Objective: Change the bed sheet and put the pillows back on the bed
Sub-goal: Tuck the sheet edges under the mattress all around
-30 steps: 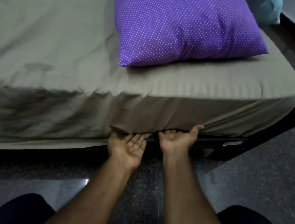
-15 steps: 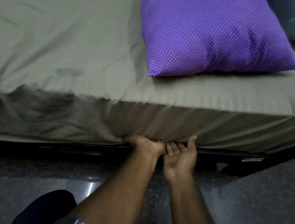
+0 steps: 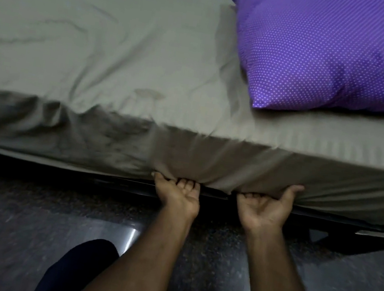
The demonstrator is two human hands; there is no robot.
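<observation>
fingertips (image 3: 186,182): under sheet hem (image 3: 206,173) | pillow (image 3: 340,56): cut off right

Both hands work at the near edge of the bed, palms up: the left hand (image 3: 178,195) and the right hand (image 3: 265,208) each have their fingers curled under the lower hem of the grey-green bed sheet (image 3: 104,54) — the fingertips hidden beneath the cloth. The sheet lies wrinkled over the bed's near side, above the dark bed frame (image 3: 349,229). A purple dotted pillow (image 3: 340,56) rests toward the far right corner; below lies the dark speckled floor (image 3: 6,228).
</observation>
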